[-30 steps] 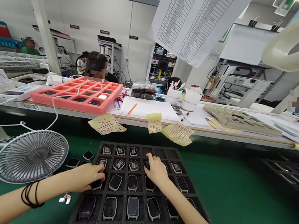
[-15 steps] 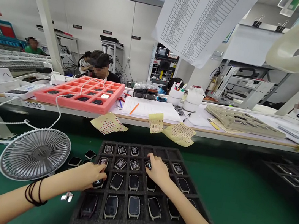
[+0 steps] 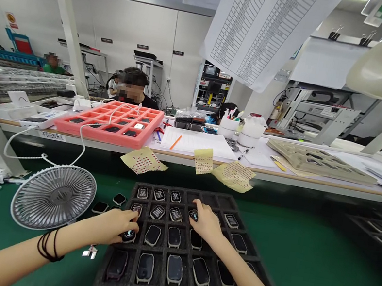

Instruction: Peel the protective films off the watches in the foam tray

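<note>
A black foam tray (image 3: 162,251) with square cells lies before me, holding rows of smartwatch bodies without straps. My left hand (image 3: 116,226) is at the tray's left edge. Its curled fingers grip a smartwatch (image 3: 129,235) with a lit dial, in the third row from the back. Farther back, my right hand (image 3: 207,222) pinches another lit smartwatch (image 3: 193,215) in the second row, its fingers covering part of the case. Several watches in the back rows, such as this watch (image 3: 157,212), show white text. Nearer ones have dark screens.
A grey fan (image 3: 53,197) stands left of the tray, with loose watches (image 3: 100,208) beside it. Above the bench's far side, a shelf (image 3: 187,161) carries a pink foam tray (image 3: 103,136), papers and a beige tray (image 3: 320,163). More dark trays (image 3: 381,236) sit at right. Co-workers sit beyond.
The view has shifted slightly, so the scene sits a little farther right and lower. Both hands stay at the same watches. The dial under my left hand shows more fully.
</note>
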`<state>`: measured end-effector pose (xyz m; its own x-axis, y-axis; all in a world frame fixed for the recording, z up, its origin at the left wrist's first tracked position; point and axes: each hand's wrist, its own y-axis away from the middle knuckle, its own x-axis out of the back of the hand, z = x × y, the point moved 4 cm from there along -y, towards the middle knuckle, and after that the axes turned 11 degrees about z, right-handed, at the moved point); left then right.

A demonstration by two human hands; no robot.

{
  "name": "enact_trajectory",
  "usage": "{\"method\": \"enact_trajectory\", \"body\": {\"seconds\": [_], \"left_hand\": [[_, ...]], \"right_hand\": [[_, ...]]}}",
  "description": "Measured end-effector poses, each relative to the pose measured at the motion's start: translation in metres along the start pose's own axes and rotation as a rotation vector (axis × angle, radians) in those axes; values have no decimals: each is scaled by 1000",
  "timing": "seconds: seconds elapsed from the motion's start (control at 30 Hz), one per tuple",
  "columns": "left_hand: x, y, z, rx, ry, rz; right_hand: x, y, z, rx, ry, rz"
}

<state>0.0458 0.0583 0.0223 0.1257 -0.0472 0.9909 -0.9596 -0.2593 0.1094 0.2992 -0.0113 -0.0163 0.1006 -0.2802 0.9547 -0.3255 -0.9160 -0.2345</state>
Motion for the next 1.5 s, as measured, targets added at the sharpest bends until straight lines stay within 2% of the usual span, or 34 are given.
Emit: {"method": "enact_trajectory", "body": {"seconds": [0.1, 0.27, 0.53, 0.77, 1.03, 1.2, 1.5], "left_hand": [[-1, 4, -1, -11, 27, 48], [-5, 2, -2, -36, 1, 23], [0, 2, -1, -45, 29, 29], [-9, 0, -6, -90, 56, 86], [-1, 3, 0, -109, 49, 86], [-3, 3, 2, -138, 5, 110], [-4, 0, -5, -104, 107, 62]], "right_hand": [[-1, 0, 0, 5, 1, -6], [-4, 0, -1, 11, 5, -9], [-6, -1, 1, 23, -29, -7], [-10, -1, 4, 22, -39, -34], [-18, -1, 8, 24, -36, -13], [-18, -2, 7, 51, -29, 2], [-13, -3, 9, 26, -55, 9]]}}
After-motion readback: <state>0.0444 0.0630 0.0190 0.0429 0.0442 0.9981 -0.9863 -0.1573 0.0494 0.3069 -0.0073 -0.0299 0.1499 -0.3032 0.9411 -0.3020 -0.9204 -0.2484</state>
